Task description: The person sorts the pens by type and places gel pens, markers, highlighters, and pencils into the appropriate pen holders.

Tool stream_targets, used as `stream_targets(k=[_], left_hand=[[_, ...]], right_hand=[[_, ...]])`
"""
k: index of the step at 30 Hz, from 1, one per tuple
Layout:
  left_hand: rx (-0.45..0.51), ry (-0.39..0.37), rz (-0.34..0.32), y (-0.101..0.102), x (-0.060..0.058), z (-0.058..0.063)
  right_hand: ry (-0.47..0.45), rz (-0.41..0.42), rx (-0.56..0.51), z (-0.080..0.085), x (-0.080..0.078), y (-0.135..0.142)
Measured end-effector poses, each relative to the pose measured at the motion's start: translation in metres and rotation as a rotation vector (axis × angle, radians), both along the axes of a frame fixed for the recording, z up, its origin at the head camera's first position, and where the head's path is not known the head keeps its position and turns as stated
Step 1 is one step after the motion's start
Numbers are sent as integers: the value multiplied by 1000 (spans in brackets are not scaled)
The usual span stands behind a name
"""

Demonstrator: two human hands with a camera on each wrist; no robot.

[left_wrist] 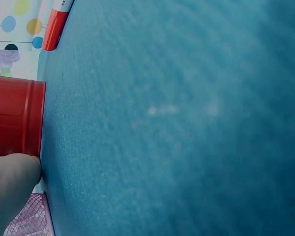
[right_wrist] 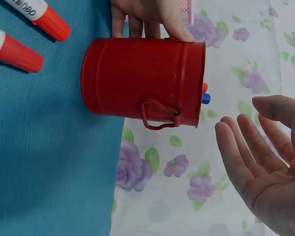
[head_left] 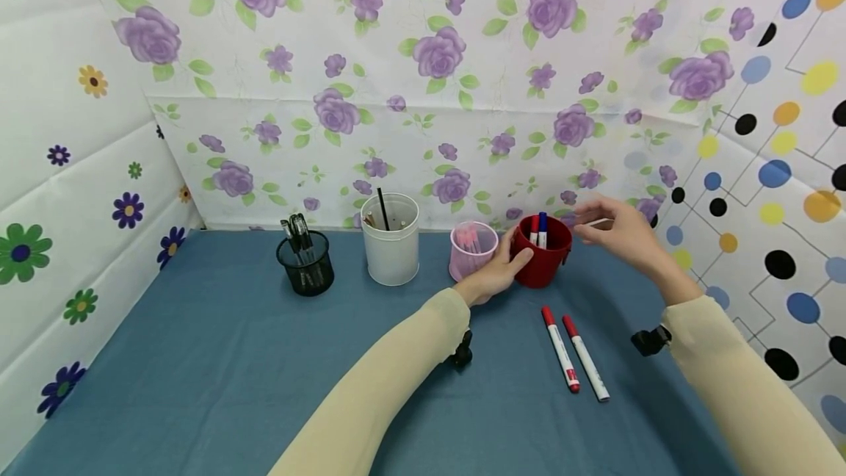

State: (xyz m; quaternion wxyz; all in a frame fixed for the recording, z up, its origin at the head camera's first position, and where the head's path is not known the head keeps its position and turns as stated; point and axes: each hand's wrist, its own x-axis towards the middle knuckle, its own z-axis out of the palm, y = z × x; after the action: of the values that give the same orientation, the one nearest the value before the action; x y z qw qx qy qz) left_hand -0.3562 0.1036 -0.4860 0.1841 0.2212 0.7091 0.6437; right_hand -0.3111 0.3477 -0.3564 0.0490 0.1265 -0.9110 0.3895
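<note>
My left hand (head_left: 496,275) holds the side of a small red metal bucket (head_left: 538,268) that stands at the back of the table. Its thumb lies across the near wall, and in the right wrist view its fingers wrap the bucket's side. A red-capped marker (head_left: 534,229) and a blue-capped marker (head_left: 543,231) stick up out of the bucket. Beside the bucket's rim, to the right, my right hand (head_left: 621,233) hovers with relaxed fingers and nothing in them. Two white markers with red caps, one left (head_left: 560,350) and one right (head_left: 586,358), lie on the table in front.
Left of the bucket stands a pink mesh cup (head_left: 459,264) with pink pens. Further left are a white bin (head_left: 392,255) holding a black stick, and a black mesh cup (head_left: 312,278) with pens. Flowered cloth (head_left: 396,145) hangs behind the blue tablecloth (head_left: 218,358).
</note>
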Motion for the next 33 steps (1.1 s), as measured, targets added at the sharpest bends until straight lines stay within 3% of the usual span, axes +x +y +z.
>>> stream_targets(k=[12,19,27,33], left_hand=[[-5,5,-1,-1,1,2],[-9,9,5,-1,3,3],[-9,2,3,-1,3,3],[-10,-3,2,-2,4,4]], right_hand=[[52,51,207,0,36,3],[48,67,271,-19,51,-5],[-56,86,315,-42,69,-18],[-207,114,318,-55,81,-28]])
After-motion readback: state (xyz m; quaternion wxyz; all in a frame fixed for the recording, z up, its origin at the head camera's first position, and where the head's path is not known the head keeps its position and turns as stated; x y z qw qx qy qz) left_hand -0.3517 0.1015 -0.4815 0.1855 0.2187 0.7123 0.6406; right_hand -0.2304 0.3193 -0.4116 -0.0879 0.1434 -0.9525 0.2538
